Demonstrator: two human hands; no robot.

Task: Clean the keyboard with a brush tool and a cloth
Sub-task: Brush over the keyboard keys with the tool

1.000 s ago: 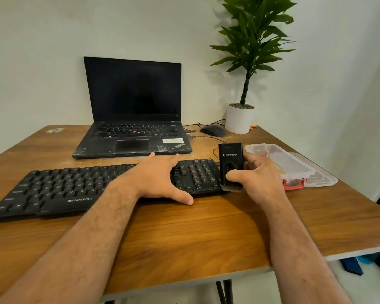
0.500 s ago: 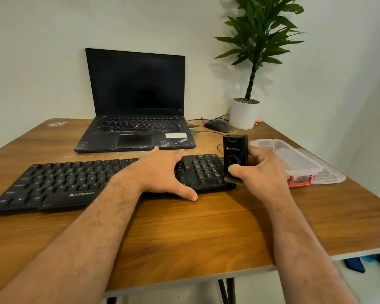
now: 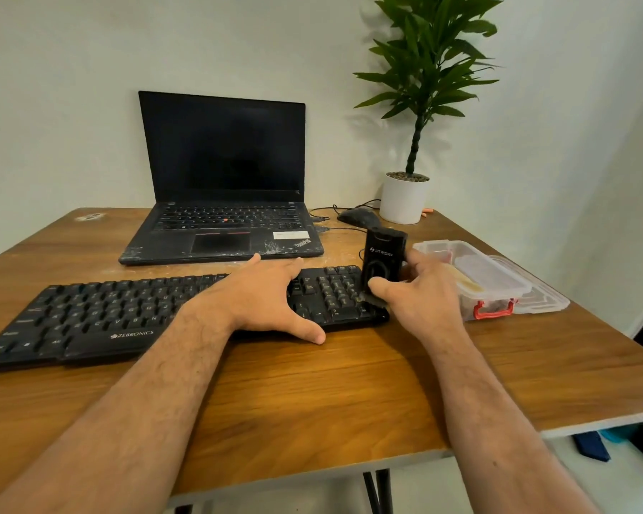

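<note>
- Since a second ago your right hand (image 3: 422,294) has carried the brush tool (image 3: 382,262) from just off the keyboard's right end onto the number pad, and your head has tilted, so the laptop and plant sit differently in view.
- Your right hand grips the black brush tool upright: the thumb curls across its front face low down, and the other fingers wrap behind it.
- You have the bristle end pointing down, touching the keys at the right edge of the keyboard (image 3: 156,313); the bristles look blurred, so you cannot tell exactly which keys they meet.
- Your left hand (image 3: 264,296) lies flat on the keyboard with its fingers spread and straight, pressing on the keys left of the number pad; the thumb reaches down past the front edge onto the table (image 3: 312,395).
- That keyboard is black, lies across the wooden table in front of you, and slants slightly, its left end nearer to you.
- Behind it you have an open laptop (image 3: 223,187) with a dark screen, and a mouse (image 3: 357,218) with its cable to the right of that.
- Near the back corner a potted plant (image 3: 420,105) stands in a white pot.
- Just beside your right hand sits a clear plastic box (image 3: 476,280) with a red latch, its lid lying to the right of it.
- No cloth can be made out from your view.
</note>
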